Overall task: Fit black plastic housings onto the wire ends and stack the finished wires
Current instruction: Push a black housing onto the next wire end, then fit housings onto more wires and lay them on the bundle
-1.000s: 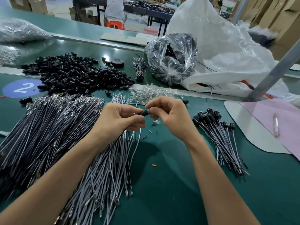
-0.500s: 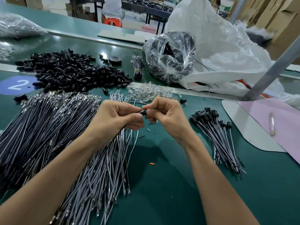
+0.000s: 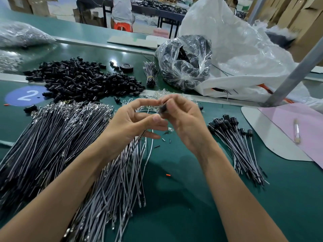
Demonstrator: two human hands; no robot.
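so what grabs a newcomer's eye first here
The left hand and right hand are close together mid-frame, the right pinching a black housing. A sprawl of unfinished wires fans out on the left, with a heap of loose housings behind it and the finished stack on the right.

Lighting's pretty good here, bright and even from overhead. There's a hot white glare spot on the table [image 3: 288,198] near its far edge, and the clear plastic bag [image 3: 183,62] is full of sparkly reflections. Soft shadows sit on the table under both forearms, toward the near edge. The fingertips of the left hand [image 3: 129,126] and right hand [image 3: 187,124] are smeared with motion blur, and the black housing [image 3: 162,109] between them is basically mush. The wide-angle lens warps the edges, so the grey pole [image 3: 295,74] on the right leans hard. The background past the far edge is soft.
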